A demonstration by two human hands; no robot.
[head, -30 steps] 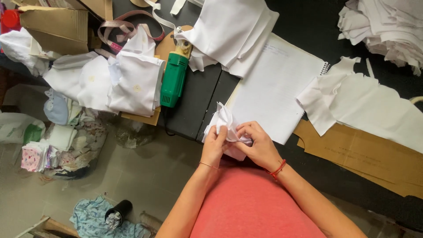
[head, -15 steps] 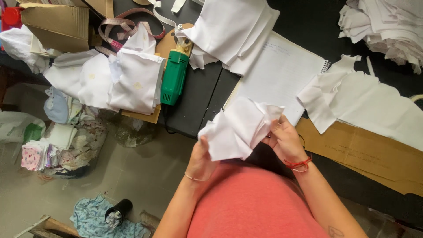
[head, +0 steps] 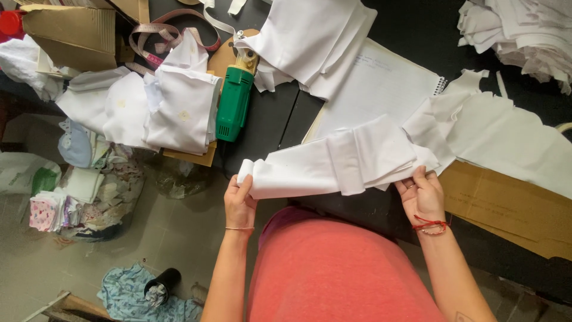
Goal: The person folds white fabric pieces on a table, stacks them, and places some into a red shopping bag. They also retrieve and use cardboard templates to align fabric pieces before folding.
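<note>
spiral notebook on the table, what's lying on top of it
White fabric covers parts of the spiral notebook: a folded pile over its upper left corner, and the stretched white strip, held by both hands, across its lower edge. The page beneath those stays hidden.

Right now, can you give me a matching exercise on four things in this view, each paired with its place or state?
Things:
1. white cloth strip
2. green power tool
3. spiral notebook
4. black cup

Places or states:
A. on the floor, beside a blue rag
B. stretched between the left hand and the right hand
C. lying open, partly under white fabric
D. on the dark table, next to folded white pieces

Pairs: 1-B, 2-D, 3-C, 4-A
</note>
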